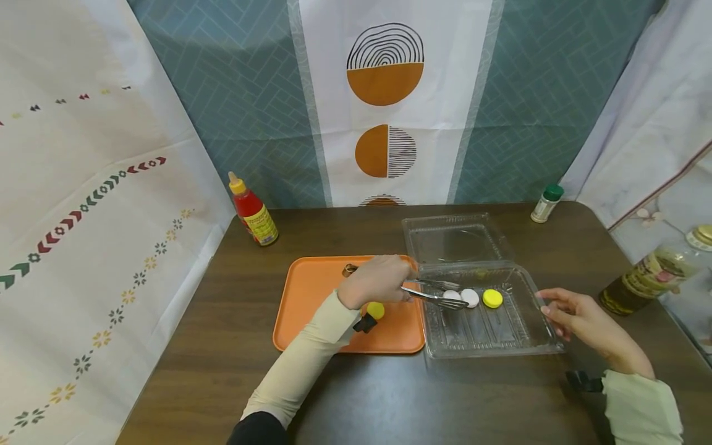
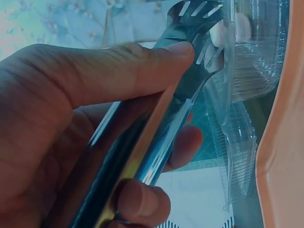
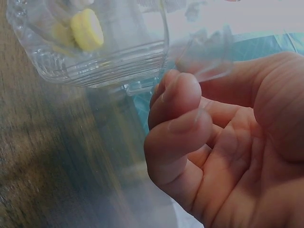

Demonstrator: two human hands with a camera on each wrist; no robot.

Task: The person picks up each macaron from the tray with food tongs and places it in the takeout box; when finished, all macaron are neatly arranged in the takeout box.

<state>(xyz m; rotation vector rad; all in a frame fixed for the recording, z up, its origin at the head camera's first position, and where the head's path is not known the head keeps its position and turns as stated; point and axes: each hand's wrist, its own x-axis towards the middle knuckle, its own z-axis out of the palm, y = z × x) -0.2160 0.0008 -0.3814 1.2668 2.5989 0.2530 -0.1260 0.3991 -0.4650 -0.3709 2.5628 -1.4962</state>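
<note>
My left hand (image 1: pixel 378 281) grips metal tongs (image 1: pixel 425 295) above the orange tray (image 1: pixel 297 309). Their slotted heads (image 2: pixel 197 23) reach over the left wall of a clear plastic container (image 1: pixel 512 318), right at a white round piece (image 1: pixel 451 295). Another white round piece (image 1: pixel 470 298) and a yellow one (image 1: pixel 492 298) lie to its right inside the container. With thumb and curled fingers, my right hand (image 1: pixel 592 324) pinches the container's right rim (image 3: pixel 204 69). A yellow round piece (image 1: pixel 375 310) sits on the tray, partly behind my left wrist.
The container's clear lid (image 1: pixel 453 241) lies folded back behind it. A red sauce bottle (image 1: pixel 254 213) stands at the back left and a green-capped shaker (image 1: pixel 547 204) at the back right. An oil bottle (image 1: pixel 648 278) stands beyond my right hand on the wooden table (image 1: pixel 233 296).
</note>
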